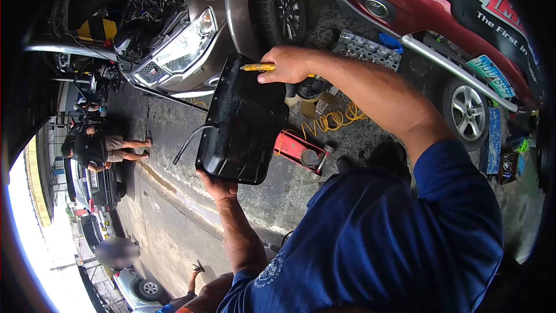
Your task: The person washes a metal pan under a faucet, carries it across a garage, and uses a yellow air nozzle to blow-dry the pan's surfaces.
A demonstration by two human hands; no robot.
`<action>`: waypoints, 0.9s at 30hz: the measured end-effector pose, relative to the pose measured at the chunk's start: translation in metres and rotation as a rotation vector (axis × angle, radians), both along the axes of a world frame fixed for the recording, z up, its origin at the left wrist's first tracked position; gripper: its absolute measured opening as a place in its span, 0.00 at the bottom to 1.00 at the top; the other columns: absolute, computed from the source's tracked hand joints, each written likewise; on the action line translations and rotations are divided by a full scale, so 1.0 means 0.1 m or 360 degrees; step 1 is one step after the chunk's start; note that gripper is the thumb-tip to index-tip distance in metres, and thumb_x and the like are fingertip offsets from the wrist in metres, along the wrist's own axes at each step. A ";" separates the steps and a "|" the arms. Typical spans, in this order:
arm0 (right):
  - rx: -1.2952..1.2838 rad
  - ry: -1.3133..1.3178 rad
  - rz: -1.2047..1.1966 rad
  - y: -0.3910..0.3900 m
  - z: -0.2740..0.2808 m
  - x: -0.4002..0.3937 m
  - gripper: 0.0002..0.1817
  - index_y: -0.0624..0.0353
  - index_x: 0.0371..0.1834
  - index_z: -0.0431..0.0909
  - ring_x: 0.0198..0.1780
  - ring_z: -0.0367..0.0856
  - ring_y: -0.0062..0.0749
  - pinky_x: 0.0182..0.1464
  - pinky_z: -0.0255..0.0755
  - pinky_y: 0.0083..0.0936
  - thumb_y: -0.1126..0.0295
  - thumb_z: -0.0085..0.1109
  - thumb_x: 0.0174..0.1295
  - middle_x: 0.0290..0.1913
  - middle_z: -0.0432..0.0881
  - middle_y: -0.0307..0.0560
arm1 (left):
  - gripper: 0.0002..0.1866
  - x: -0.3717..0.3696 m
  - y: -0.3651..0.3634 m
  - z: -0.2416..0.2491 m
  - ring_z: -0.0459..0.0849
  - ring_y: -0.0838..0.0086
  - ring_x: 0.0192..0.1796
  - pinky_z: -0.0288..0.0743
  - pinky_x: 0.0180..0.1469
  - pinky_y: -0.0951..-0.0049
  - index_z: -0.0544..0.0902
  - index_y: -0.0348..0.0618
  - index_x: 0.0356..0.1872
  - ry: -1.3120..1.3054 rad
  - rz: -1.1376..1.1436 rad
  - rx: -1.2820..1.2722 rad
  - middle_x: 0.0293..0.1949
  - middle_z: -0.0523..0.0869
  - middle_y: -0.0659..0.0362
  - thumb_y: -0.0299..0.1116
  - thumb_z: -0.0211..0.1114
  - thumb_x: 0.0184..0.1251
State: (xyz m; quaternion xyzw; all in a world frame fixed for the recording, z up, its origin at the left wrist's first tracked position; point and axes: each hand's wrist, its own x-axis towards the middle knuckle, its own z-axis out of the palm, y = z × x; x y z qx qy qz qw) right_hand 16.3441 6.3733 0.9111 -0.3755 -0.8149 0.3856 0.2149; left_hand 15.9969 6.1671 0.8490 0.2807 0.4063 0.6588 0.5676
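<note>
A black metal pan-like part (243, 122) with a rim and bolt holes is held up in the middle of the view. My left hand (219, 186) grips its lower edge in the frame. My right hand (285, 65) is closed around a yellow pen-like tool (258, 67), whose tip is over the part's upper end. Whether the tip touches the rim I cannot tell. A thin black tube (188, 145) sticks out beside the part.
A dark car (243, 0) with its hood open and a red car (405, 11) stand close by. On the floor lie a red jack (298, 152), a coiled yellow hose (333, 120) and a metal engine part (368, 49). A person (95, 148) stands farther off.
</note>
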 end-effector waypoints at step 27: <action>-0.0244 -0.0320 0.0209 1.17 -1.14 2.45 0.29 0.67 0.43 0.83 0.43 0.86 0.53 0.47 0.78 0.43 0.45 0.64 0.64 0.39 0.86 0.61 | 0.48 2.19 1.02 0.14 0.69 0.47 0.74 0.64 0.74 0.37 0.64 0.49 0.77 0.0045 0.0120 0.0069 0.75 0.70 0.49 0.70 0.62 0.64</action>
